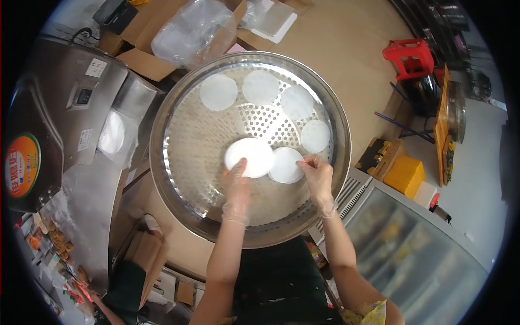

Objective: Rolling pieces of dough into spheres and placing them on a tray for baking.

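Observation:
A large round perforated metal tray [192, 151] is in front of me. My left hand [236, 184], in a clear plastic glove, grips a stack of white paper rounds [250, 154], thumb on top, over the tray's centre. My right hand [317, 176], also gloved, pinches the edge of a thin translucent round sheet [284, 165] just right of the stack. Several similar rounds [260, 86] lie spaced along the tray's back and right side, over its perforations.
A steel machine [62, 119] stands at left, an open cardboard box [143, 62] behind the tray. At right are a red stool [406, 57] and a glass-topped cabinet [406, 238] beside yellow crates [403, 176]. A co-worker's hands [89, 298] are at lower left.

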Demonstrator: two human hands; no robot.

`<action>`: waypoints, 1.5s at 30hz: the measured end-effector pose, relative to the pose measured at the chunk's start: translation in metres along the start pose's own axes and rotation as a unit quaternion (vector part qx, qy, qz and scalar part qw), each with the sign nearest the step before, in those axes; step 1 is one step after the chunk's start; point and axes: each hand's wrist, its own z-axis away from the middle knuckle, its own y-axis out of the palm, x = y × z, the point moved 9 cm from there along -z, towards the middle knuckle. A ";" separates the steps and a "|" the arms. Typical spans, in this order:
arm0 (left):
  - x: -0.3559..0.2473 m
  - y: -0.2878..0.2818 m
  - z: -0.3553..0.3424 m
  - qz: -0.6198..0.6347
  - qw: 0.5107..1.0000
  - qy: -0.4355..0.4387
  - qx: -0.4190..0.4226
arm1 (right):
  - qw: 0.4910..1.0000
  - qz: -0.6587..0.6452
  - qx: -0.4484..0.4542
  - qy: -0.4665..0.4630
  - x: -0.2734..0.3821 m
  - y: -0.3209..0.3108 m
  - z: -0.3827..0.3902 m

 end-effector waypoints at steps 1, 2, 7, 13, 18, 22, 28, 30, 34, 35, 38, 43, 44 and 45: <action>-0.003 -0.012 -0.010 0.004 1.000 0.022 0.011 | 0.997 0.080 0.017 -0.005 0.003 -0.007 -0.002; -0.002 -0.015 -0.013 0.003 1.000 0.012 0.015 | 0.996 0.087 0.012 0.001 -0.005 -0.017 -0.006; -0.006 -0.016 -0.012 0.031 0.999 0.018 0.032 | 0.912 0.385 0.011 -0.137 -0.006 -0.019 -0.016; -0.005 -0.010 -0.001 0.015 0.998 0.013 0.056 | 0.847 0.502 -0.017 -0.173 -0.018 -0.012 -0.023; 0.007 -0.011 0.000 -0.008 0.998 -0.018 0.059 | 0.833 0.526 -0.024 -0.170 -0.024 -0.012 -0.024; 0.010 -0.010 0.000 0.012 0.998 -0.013 0.064 | 0.801 0.571 -0.028 -0.177 -0.017 -0.007 -0.022; 0.012 -0.011 -0.001 0.013 0.997 -0.012 0.073 | 0.731 0.660 -0.025 -0.174 -0.016 -0.003 -0.021; 0.012 -0.010 0.000 0.015 0.997 -0.012 0.079 | 0.797 0.587 -0.026 -0.136 -0.017 -0.012 -0.022; 0.008 -0.011 0.001 0.018 0.997 -0.016 0.069 | 0.822 0.551 -0.054 -0.134 0.004 -0.034 -0.006; 0.004 -0.015 0.003 0.012 0.998 -0.015 0.058 | 0.854 0.499 -0.028 -0.144 0.013 -0.041 0.003; -0.010 -0.015 0.012 -0.005 0.999 -0.018 0.031 | 0.908 0.393 0.024 -0.143 0.034 -0.064 0.024; -0.010 -0.019 0.005 0.009 0.999 0.004 0.047 | 0.967 0.111 0.225 0.039 -0.016 -0.022 0.043; -0.009 -0.019 0.004 0.007 0.999 0.007 0.048 | 0.965 0.142 0.217 0.030 -0.025 -0.011 0.045; -0.008 -0.018 0.005 0.007 0.999 0.005 0.049 | 0.965 0.143 0.216 0.032 -0.037 -0.001 0.048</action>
